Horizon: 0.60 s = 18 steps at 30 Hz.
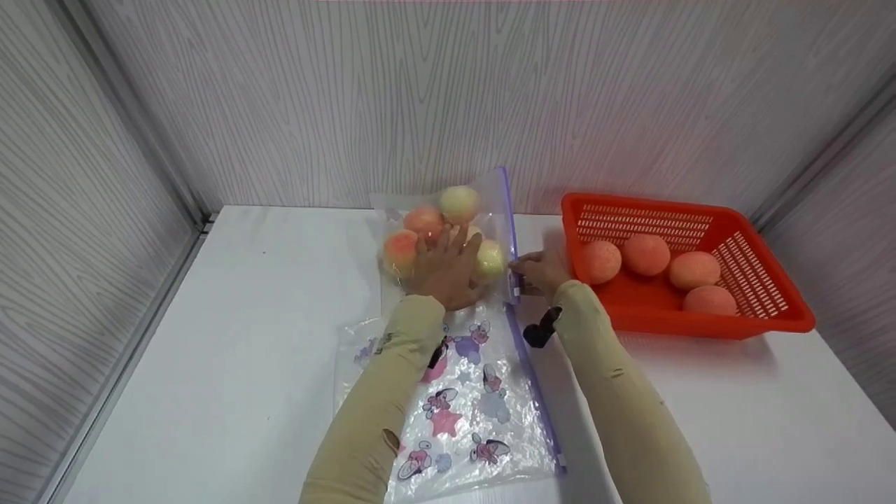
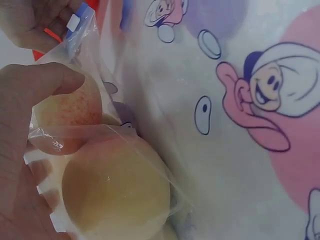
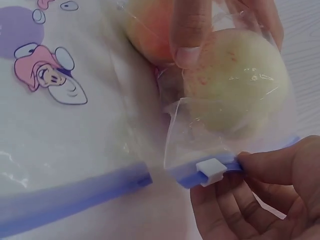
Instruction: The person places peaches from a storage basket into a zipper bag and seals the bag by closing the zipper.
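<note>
A clear zip bag (image 1: 495, 192) holds several peaches (image 1: 460, 204), some yellowish and some reddish. My left hand (image 1: 444, 269) rests on it with spread fingers over the fruit; its thumb touches a peach through the plastic in the left wrist view. At the bag's right edge, my right hand (image 1: 542, 271) pinches the blue-purple zip strip between thumb and fingers. Beside that pinch, a white slider (image 3: 211, 171) sits near the strip's corner. Whether the strip is fully sealed cannot be told.
A flat printed zip bag (image 1: 518, 434) with cartoon figures lies nearer, under the left forearm. On the right stands a red plastic basket (image 1: 700, 325) with several reddish peaches (image 1: 646, 254). A pale wood-grain panel (image 1: 448, 98) rises behind the white table (image 1: 231, 336).
</note>
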Each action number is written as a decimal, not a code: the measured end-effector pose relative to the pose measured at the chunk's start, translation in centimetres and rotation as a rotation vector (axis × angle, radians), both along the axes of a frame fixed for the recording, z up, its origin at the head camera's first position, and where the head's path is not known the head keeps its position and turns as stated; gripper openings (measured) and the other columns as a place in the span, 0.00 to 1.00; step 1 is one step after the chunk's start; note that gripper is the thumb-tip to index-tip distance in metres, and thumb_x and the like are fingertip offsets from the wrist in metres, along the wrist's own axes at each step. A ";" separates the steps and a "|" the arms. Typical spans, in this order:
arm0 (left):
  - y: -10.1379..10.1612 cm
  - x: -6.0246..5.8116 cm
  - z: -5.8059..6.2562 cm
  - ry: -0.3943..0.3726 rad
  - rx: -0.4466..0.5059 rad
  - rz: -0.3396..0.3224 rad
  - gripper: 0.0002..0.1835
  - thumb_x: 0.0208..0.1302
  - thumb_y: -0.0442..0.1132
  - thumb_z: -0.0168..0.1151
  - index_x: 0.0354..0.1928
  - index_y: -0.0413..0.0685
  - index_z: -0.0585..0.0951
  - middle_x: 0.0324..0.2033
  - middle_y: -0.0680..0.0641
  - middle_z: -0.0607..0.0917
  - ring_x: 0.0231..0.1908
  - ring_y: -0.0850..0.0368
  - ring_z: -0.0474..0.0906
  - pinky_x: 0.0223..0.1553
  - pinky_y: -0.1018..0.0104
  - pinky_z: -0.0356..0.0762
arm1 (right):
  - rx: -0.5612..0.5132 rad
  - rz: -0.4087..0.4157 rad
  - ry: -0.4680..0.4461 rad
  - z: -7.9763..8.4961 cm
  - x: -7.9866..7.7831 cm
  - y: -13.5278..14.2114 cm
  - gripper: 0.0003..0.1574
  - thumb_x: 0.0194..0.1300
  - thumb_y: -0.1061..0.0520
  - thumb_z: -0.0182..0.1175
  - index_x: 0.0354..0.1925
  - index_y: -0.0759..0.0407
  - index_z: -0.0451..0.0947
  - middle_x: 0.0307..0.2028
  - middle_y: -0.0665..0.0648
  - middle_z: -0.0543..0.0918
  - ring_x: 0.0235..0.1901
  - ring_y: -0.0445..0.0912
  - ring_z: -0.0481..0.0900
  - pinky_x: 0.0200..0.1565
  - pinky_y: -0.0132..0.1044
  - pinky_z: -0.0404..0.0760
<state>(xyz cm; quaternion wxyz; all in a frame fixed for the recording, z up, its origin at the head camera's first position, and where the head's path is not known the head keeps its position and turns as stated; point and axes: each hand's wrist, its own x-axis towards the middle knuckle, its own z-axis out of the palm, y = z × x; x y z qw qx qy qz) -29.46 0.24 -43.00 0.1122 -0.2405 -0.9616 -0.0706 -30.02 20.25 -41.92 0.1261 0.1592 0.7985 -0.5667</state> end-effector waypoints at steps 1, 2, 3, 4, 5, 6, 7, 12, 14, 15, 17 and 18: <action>0.1 0.0 -0.1 -0.009 -0.002 0.003 0.47 0.61 0.67 0.61 0.77 0.53 0.62 0.76 0.45 0.62 0.75 0.42 0.53 0.69 0.32 0.54 | 0.011 0.004 -0.001 -0.1 0.0 0.1 0.23 0.74 0.58 0.60 0.60 0.70 0.73 0.48 0.62 0.79 0.44 0.51 0.80 0.56 0.47 0.82; 0.1 0.1 -0.3 -0.020 -0.012 0.010 0.48 0.61 0.68 0.61 0.77 0.54 0.61 0.77 0.45 0.61 0.76 0.43 0.52 0.70 0.32 0.52 | 0.033 0.004 -0.003 -0.2 0.0 0.1 0.23 0.73 0.58 0.60 0.60 0.70 0.74 0.48 0.61 0.79 0.44 0.51 0.80 0.56 0.47 0.83; 0.1 0.1 -0.4 -0.036 -0.017 0.017 0.49 0.60 0.69 0.61 0.78 0.55 0.60 0.77 0.45 0.59 0.77 0.43 0.50 0.71 0.32 0.50 | 0.049 0.011 -0.003 -0.4 0.0 0.2 0.22 0.74 0.58 0.60 0.60 0.69 0.74 0.48 0.61 0.80 0.44 0.51 0.80 0.56 0.46 0.83; 0.2 0.1 -0.5 -0.054 -0.020 0.026 0.50 0.60 0.70 0.61 0.79 0.55 0.59 0.78 0.46 0.57 0.77 0.44 0.48 0.72 0.33 0.48 | 0.058 0.023 0.005 -0.5 0.0 0.2 0.22 0.74 0.58 0.59 0.60 0.70 0.75 0.47 0.62 0.81 0.44 0.51 0.80 0.55 0.46 0.83; 0.2 0.2 -0.5 -0.074 -0.028 0.037 0.51 0.60 0.71 0.60 0.79 0.56 0.58 0.79 0.46 0.55 0.78 0.44 0.47 0.73 0.33 0.46 | 0.071 0.034 0.013 -0.7 0.0 0.2 0.22 0.74 0.59 0.59 0.59 0.71 0.76 0.47 0.63 0.81 0.43 0.51 0.81 0.54 0.46 0.84; 0.3 0.2 -0.6 -0.086 -0.042 0.045 0.52 0.60 0.71 0.60 0.80 0.56 0.57 0.79 0.47 0.54 0.78 0.45 0.46 0.73 0.33 0.45 | 0.090 0.042 0.023 -0.8 0.0 0.2 0.21 0.74 0.59 0.59 0.59 0.71 0.77 0.45 0.63 0.82 0.41 0.50 0.82 0.53 0.45 0.85; 0.4 0.2 -0.7 -0.091 -0.062 0.052 0.52 0.60 0.72 0.58 0.80 0.57 0.56 0.79 0.47 0.52 0.78 0.46 0.45 0.73 0.33 0.44 | 0.106 0.051 0.036 -0.9 0.0 0.3 0.21 0.73 0.60 0.59 0.58 0.72 0.77 0.44 0.63 0.83 0.40 0.50 0.82 0.51 0.45 0.85; 1.0 -0.1 -0.7 -0.116 -0.122 0.067 0.52 0.60 0.74 0.54 0.80 0.57 0.55 0.80 0.48 0.49 0.79 0.47 0.42 0.74 0.34 0.39 | 0.189 0.085 0.072 -1.3 0.2 0.7 0.18 0.73 0.61 0.58 0.54 0.73 0.81 0.35 0.60 0.85 0.32 0.46 0.83 0.43 0.40 0.87; 1.2 -0.3 -0.5 -0.144 -0.109 0.074 0.51 0.61 0.75 0.52 0.80 0.58 0.56 0.80 0.48 0.49 0.79 0.48 0.42 0.74 0.34 0.38 | 0.205 0.101 0.074 -1.3 0.2 0.8 0.19 0.73 0.61 0.58 0.55 0.73 0.80 0.35 0.60 0.85 0.31 0.45 0.82 0.42 0.39 0.87; 1.3 -0.4 -0.3 -0.165 -0.102 0.076 0.51 0.61 0.75 0.52 0.80 0.58 0.56 0.80 0.48 0.50 0.79 0.48 0.42 0.74 0.34 0.37 | 0.217 0.108 0.069 -1.2 0.2 0.9 0.19 0.73 0.60 0.58 0.55 0.73 0.80 0.35 0.60 0.85 0.31 0.45 0.83 0.42 0.39 0.87; 1.4 -0.5 0.2 -0.188 -0.067 0.065 0.52 0.60 0.76 0.52 0.80 0.57 0.57 0.80 0.47 0.51 0.79 0.47 0.43 0.74 0.34 0.38 | 0.229 0.120 0.058 -1.1 0.2 0.9 0.19 0.72 0.61 0.58 0.56 0.72 0.80 0.36 0.61 0.86 0.32 0.46 0.83 0.43 0.40 0.87; 1.4 -0.4 0.6 -0.200 -0.033 0.058 0.52 0.61 0.75 0.52 0.80 0.56 0.57 0.79 0.45 0.53 0.78 0.46 0.44 0.74 0.35 0.39 | 0.230 0.128 0.056 -1.0 0.1 1.0 0.20 0.72 0.61 0.57 0.56 0.73 0.79 0.38 0.62 0.86 0.33 0.47 0.83 0.44 0.40 0.87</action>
